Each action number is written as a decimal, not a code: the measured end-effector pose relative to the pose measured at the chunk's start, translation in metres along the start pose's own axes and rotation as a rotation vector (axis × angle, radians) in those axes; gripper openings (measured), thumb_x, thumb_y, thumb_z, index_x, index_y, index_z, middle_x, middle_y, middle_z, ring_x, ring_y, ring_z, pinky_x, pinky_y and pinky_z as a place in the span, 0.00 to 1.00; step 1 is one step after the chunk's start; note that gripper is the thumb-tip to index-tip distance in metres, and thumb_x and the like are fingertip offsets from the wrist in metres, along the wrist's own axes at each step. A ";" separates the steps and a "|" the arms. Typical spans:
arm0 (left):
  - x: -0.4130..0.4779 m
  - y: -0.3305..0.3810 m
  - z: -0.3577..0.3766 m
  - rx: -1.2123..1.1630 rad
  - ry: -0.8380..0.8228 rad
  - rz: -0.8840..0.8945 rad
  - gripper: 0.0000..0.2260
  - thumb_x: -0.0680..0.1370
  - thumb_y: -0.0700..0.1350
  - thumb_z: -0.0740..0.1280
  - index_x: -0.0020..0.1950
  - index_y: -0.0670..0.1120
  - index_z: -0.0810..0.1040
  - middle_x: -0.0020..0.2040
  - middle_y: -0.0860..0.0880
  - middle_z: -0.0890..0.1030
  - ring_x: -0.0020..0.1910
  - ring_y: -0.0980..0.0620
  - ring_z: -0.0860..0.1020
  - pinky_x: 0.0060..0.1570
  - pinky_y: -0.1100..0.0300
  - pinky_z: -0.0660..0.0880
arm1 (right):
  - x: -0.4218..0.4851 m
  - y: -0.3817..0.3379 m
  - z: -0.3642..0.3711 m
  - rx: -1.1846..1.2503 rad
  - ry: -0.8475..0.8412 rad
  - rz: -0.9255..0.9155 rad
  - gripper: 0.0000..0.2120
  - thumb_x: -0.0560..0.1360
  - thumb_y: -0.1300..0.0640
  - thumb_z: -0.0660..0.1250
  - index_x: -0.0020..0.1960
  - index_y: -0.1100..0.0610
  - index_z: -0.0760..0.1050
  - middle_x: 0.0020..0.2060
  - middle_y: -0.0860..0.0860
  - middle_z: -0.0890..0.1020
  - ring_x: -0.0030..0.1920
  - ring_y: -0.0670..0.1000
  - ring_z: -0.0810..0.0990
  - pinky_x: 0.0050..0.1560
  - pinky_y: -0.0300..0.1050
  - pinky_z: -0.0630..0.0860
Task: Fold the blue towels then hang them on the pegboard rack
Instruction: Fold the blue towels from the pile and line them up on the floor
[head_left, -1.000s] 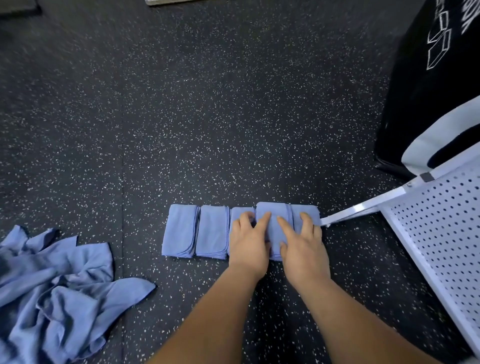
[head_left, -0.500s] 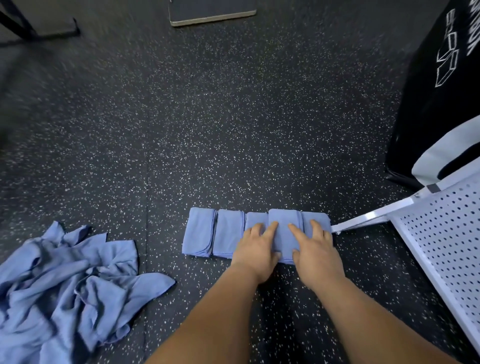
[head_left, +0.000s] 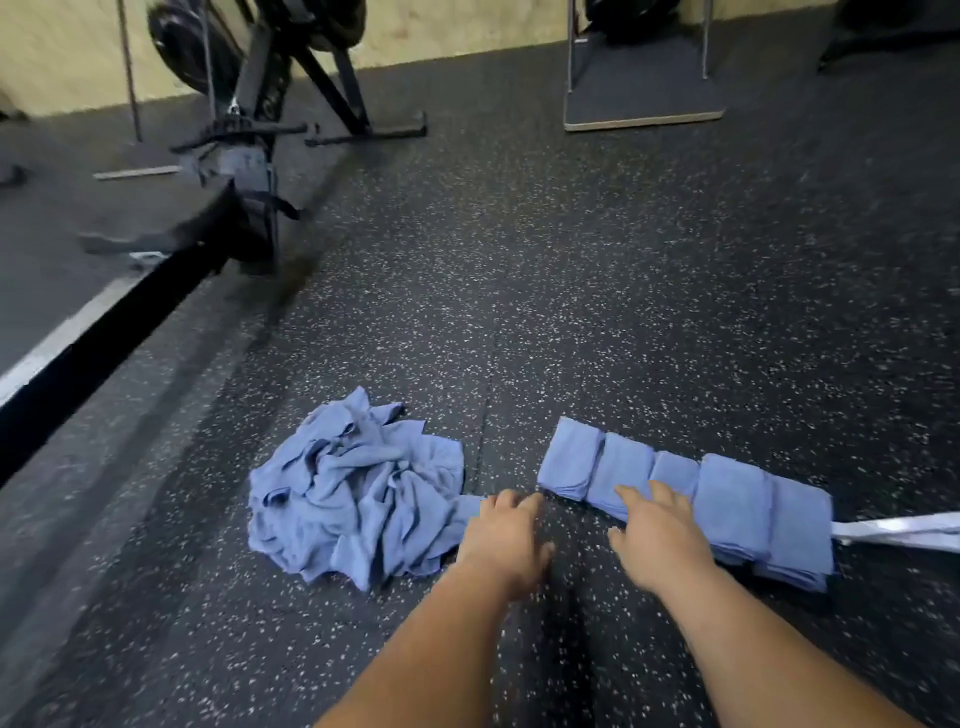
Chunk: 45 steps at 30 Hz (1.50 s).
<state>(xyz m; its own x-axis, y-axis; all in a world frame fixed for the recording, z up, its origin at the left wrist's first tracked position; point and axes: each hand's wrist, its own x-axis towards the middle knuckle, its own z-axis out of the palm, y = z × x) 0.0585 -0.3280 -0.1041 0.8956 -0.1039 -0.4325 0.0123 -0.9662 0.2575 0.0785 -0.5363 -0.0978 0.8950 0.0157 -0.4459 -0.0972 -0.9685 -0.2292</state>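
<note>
Five folded blue towels (head_left: 727, 493) lie side by side on the speckled floor (head_left: 571, 312), a crumpled pile (head_left: 353, 483) to their left; we note our left hand (head_left: 506, 540) loose-fingered and empty between them, and our right hand (head_left: 657, 535) straight-fingered at the row's near edge.

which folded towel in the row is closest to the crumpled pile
The leftmost folded towel, whose outer edge faces the crumpled pile; the other four lie further right, toward the white bar.
</note>
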 end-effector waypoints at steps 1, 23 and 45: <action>-0.012 -0.013 -0.005 -0.009 0.009 -0.024 0.31 0.83 0.58 0.65 0.83 0.53 0.61 0.78 0.45 0.66 0.76 0.39 0.64 0.74 0.46 0.68 | -0.004 -0.015 0.000 -0.006 -0.013 -0.023 0.29 0.83 0.43 0.62 0.82 0.45 0.61 0.80 0.54 0.60 0.78 0.60 0.60 0.73 0.56 0.69; -0.078 -0.245 -0.017 -0.151 0.082 -0.320 0.31 0.82 0.58 0.67 0.83 0.52 0.63 0.77 0.45 0.68 0.76 0.40 0.65 0.74 0.45 0.68 | 0.017 -0.252 0.114 -0.206 -0.324 -0.423 0.31 0.84 0.44 0.63 0.84 0.39 0.56 0.83 0.53 0.56 0.82 0.61 0.56 0.78 0.58 0.64; -0.107 -0.213 -0.079 -0.190 0.119 -0.271 0.26 0.82 0.54 0.67 0.80 0.52 0.67 0.73 0.44 0.72 0.73 0.40 0.68 0.70 0.46 0.71 | -0.013 -0.279 -0.001 0.372 0.009 -0.400 0.12 0.73 0.62 0.72 0.45 0.44 0.83 0.38 0.42 0.84 0.39 0.41 0.81 0.39 0.35 0.74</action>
<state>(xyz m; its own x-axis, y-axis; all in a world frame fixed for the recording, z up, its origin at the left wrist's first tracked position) -0.0046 -0.0924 -0.0442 0.8938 0.1898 -0.4064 0.3296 -0.8924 0.3082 0.0941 -0.2669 -0.0270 0.8971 0.3613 -0.2543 0.1054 -0.7340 -0.6709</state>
